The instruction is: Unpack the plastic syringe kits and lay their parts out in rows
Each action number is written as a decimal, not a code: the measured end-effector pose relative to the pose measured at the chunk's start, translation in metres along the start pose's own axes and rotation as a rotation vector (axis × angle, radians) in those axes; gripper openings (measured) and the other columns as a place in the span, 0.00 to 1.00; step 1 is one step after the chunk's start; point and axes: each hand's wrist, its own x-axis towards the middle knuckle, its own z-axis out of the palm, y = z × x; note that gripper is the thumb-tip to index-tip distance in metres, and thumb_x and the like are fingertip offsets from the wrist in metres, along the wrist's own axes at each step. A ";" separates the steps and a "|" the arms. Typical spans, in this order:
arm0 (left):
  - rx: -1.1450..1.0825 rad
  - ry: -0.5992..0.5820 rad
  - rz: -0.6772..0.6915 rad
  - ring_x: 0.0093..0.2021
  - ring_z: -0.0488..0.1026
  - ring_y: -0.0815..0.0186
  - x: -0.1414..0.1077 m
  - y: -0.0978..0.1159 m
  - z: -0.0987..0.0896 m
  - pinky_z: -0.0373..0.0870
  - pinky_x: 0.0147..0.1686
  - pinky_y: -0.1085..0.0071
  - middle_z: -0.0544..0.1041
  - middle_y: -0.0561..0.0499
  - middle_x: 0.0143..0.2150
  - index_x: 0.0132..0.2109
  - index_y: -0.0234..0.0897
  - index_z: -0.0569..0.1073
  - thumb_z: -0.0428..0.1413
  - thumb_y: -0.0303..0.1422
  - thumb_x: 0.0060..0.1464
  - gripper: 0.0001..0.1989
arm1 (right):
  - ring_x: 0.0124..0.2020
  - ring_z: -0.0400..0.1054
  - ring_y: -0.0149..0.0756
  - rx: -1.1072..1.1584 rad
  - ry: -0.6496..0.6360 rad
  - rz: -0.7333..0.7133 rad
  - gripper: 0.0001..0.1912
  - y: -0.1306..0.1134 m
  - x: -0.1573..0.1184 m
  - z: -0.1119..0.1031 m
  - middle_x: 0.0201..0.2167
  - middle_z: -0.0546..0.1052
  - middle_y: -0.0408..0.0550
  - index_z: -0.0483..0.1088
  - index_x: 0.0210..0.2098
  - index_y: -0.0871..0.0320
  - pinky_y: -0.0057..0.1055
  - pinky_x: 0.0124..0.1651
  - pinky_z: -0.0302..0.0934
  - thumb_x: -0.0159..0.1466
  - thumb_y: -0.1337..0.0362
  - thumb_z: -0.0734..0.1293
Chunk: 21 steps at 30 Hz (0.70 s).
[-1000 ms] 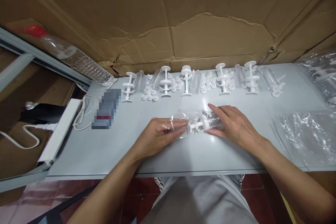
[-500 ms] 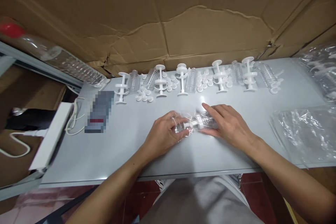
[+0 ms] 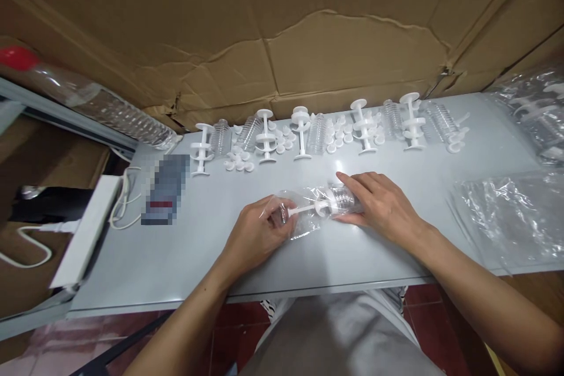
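Between my hands lies a clear plastic bag (image 3: pixel 308 229) with a white plunger (image 3: pixel 304 209) and a ribbed clear bottle (image 3: pixel 342 198) inside it. My left hand (image 3: pixel 259 229) grips the bag's left end, fingers wrapped round it near the plunger's tip. At the bag's right end, my right hand (image 3: pixel 385 205) holds the ribbed bottle between thumb and fingers. The bag sits low over the grey table (image 3: pixel 176 270). Behind it stands a row of white plungers (image 3: pixel 301 132), ribbed bottles (image 3: pixel 317 134) and small white caps (image 3: pixel 339 134).
Flat clear bags (image 3: pixel 511 217) lie at the right, with filled bags (image 3: pixel 537 123) behind them. A large red-capped bottle (image 3: pixel 101 103), a blurred dark object (image 3: pixel 166 188), a white cable (image 3: pixel 115 211) and a power strip (image 3: pixel 88 232) are at the left. Cardboard (image 3: pixel 352 64) stands behind.
My left hand has moved left with the end of the bag, and more of the plunger shows between my hands. My right hand has stayed nearly in place. The view has shifted slightly.
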 end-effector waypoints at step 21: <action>-0.261 0.037 -0.173 0.24 0.73 0.69 0.003 0.004 -0.002 0.72 0.27 0.74 0.82 0.50 0.29 0.47 0.35 0.86 0.67 0.45 0.56 0.19 | 0.34 0.70 0.40 -0.005 0.008 0.023 0.30 0.012 -0.010 -0.003 0.36 0.78 0.51 0.70 0.61 0.64 0.38 0.41 0.68 0.72 0.45 0.67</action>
